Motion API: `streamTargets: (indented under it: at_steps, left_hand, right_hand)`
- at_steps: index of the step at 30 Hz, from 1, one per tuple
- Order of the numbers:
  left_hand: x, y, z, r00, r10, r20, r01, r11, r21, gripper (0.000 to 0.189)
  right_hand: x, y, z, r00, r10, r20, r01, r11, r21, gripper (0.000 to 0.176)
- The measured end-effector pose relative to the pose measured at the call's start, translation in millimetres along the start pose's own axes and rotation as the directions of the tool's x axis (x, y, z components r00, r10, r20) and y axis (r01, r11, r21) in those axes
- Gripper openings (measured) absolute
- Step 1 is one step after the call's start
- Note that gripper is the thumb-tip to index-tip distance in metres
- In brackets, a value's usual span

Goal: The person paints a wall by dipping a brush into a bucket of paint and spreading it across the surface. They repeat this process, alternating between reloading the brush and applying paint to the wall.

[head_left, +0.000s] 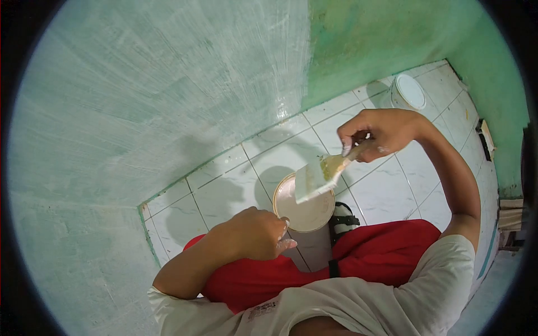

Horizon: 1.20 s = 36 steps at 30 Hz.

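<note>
Right hand (381,134): fingers pinched shut around the handle of a flat paintbrush (325,171). The handle is pale wood. The ferrule area is smeared yellow-green. The bristles are broad, squared off and loaded with white paint.

The brush is tilted, bristles down. Its bristle end overlaps the upper rim of a round open pot (274,197), which holds smooth off-white paint with a thin tan rim. The right hand is above and to the right of the pot, clear of it.

Left hand (255,232): fingers curled in, white flecks on the fingertips. It sits at the pot's lower-left edge. Contact with the rim looks likely, but I cannot tell whether it grips anything, because the back of the hand hides the palm side.

The pot stands on a floor of glossy white marbled tiles (235,185) with thin dark grout lines.

Above and to the left of the pot is a plaster wall (168,95), green under a streaky, brushed white coat. The section up and right of the pot is bare green.

Far up and right of the pot, against the wall, is a white lidded bucket (409,92).

Just right of the pot is a black strapped sandal (343,219), partly covered by red shorts (392,246). Below those is an off-white shirt (392,297), cut off at the frame edge.
</note>
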State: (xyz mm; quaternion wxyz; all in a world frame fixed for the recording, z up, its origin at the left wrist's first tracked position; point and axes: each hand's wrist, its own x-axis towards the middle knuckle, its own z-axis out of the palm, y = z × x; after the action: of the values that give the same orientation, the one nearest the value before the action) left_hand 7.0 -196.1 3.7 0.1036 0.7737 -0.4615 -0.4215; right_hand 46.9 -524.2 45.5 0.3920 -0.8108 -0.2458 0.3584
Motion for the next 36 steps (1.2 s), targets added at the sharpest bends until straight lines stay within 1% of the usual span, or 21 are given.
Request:
streamTargets:
  at_steps: [1, 3, 4, 6, 8, 10, 11, 12, 14, 15, 16, 18, 19, 21, 22, 24, 25, 27, 31, 33, 36]
  left_hand:
    - [-1.6, 1.7, -2.8, 1.0, -0.002, -0.02, 0.002, 1.0, 0.01, 0.048]
    - [-3.3, 5.7, -10.0, 0.991, -0.067, 0.113, 0.066, 0.998, 0.01, 0.051]
    - [-4.5, 5.5, -10.4, 0.994, -0.068, 0.091, 0.066, 0.998, 0.022, 0.051]
    - [-4.6, 3.1, -6.9, 0.985, -0.093, 0.146, 0.09, 0.996, 0.03, 0.054]
    - [-5.6, 4.4, -6.2, 0.983, -0.118, 0.144, 0.109, 0.992, 0.068, 0.055]
    - [-6.7, 2.1, -3.4, 0.983, -0.112, 0.144, 0.104, 0.993, 0.059, 0.056]
    - [-7.2, 2.3, -4.4, 0.98, -0.118, 0.161, 0.109, 0.992, 0.062, 0.057]
    - [-8.8, 2.7, -4.2, 0.982, -0.123, 0.141, 0.113, 0.99, 0.079, 0.057]
    - [-12.0, 3.5, -2.6, 0.982, -0.123, 0.144, 0.116, 0.992, 0.057, 0.058]
    - [-12.2, 3.5, -3.3, 0.977, -0.135, 0.164, 0.125, 0.99, 0.067, 0.056]
    - [-12.4, 1.6, -2.3, 0.979, -0.136, 0.152, 0.125, 0.989, 0.078, 0.056]
    - [-11.7, -4.9, 2.6, 0.988, -0.082, 0.13, 0.077, 0.996, 0.045, 0.052]
    - [-10.8, -9.1, 7.2, 0.989, -0.085, 0.123, 0.079, 0.995, 0.054, 0.052]
    - [-10.8, -17.3, 13.1, 0.999, -0.033, 0.021, 0.032, 0.999, 0.027, 0.054]
    - [-13.5, -15.6, 10.1, 0.999, -0.032, 0.018, 0.031, 0.999, 0.031, 0.054]
    - [-19.0, -11.0, 3.4, 0.996, -0.062, 0.064, 0.059, 0.997, 0.051, 0.05]
    - [-20.3, -12.6, 4.3, 0.996, -0.061, 0.063, 0.057, 0.997, 0.052, 0.05]
    - [-21.7, -16.0, 7.4, 0.999, -0.033, 0.004, 0.033, 0.999, 0.034, 0.053]
    - [-26.7, -23.5, 9.8, 1.0, -0.006, 0.017, 0.005, 0.999, 0.035, 0.054]
    - [-32.0, -23.4, 9.2, 1.0, -0.004, 0.003, 0.004, 0.999, 0.054, 0.055]
    - [-45.2, -20.5, 6.6, 0.999, 0.038, -0.02, -0.037, 0.999, 0.025, 0.054]
  right_hand:
    - [-8.1, -15.1, -5.0, 0.999, -0.022, -0.033, 0.021, 1.0, -0.017, 0.016]
    - [-24.2, -41.9, -14.9, 0.994, -0.026, -0.103, 0.018, 0.997, -0.079, 0.022]
    - [-33.3, -52.7, -18.5, 0.993, -0.033, -0.111, 0.021, 0.995, -0.102, 0.022]
    - [-51.7, -70.1, -25.4, 0.963, -0.124, -0.24, 0.094, 0.987, -0.129, 0.024]
    - [-63.1, -88.7, -31.5, 0.936, -0.208, -0.285, 0.154, 0.967, -0.2, 0.03]
    - [-72.3, -114.9, -33.8, 0.846, -0.201, -0.494, 0.116, 0.974, -0.196, 0.036]
    - [-73.8, -117.8, -40.3, 0.795, -0.337, -0.505, 0.173, 0.923, -0.343, 0.04]
    - [-74.1, -127.8, -41.4, 0.785, -0.353, -0.509, 0.175, 0.914, -0.365, 0.04]
    - [-69.9, -149.5, -39.2, 0.612, -0.375, -0.696, 0.082, 0.906, -0.415, 0.039]
    - [-66.0, -154.7, -44.6, 0.584, -0.479, -0.655, -0.012, 0.802, -0.597, 0.041]
    - [-62.5, -163.4, -46.7, 0.577, -0.489, -0.654, -0.015, 0.794, -0.607, 0.041]
    - [-51.8, -183.4, -47.7, 0.448, -0.562, -0.695, -0.264, 0.659, -0.704, 0.041]
    - [-47.4, -188.9, -50.6, 0.441, -0.57, -0.694, -0.267, 0.655, -0.707, 0.041]
    - [-33.5, -194.7, -62.5, 0.305, -0.645, -0.701, -0.325, 0.621, -0.713, 0.041]
    - [-27.2, -197.0, -69.4, 0.301, -0.648, -0.7, -0.327, 0.619, -0.714, 0.041]
    - [-12.3, -199.9, -85.1, 0.196, -0.721, -0.665, -0.303, 0.601, -0.74, 0.04]
    - [-4.0, -201.4, -91.3, 0.196, -0.721, -0.665, -0.305, 0.6, -0.74, 0.04]
    - [10.6, -204.2, -100.7, 0.062, -0.766, -0.64, -0.214, 0.617, -0.758, 0.039]
    - [45.4, -200.3, -111.7, -0.008, -0.71, -0.704, -0.177, 0.694, -0.698, 0.039]
    - [68.7, -182.4, -117.5, -0.119, -0.695, -0.709, -0.158, 0.719, -0.677, 0.041]
    - [107.2, -143.7, -106.7, -0.183, -0.666, -0.724, -0.071, 0.743, -0.665, 0.042]
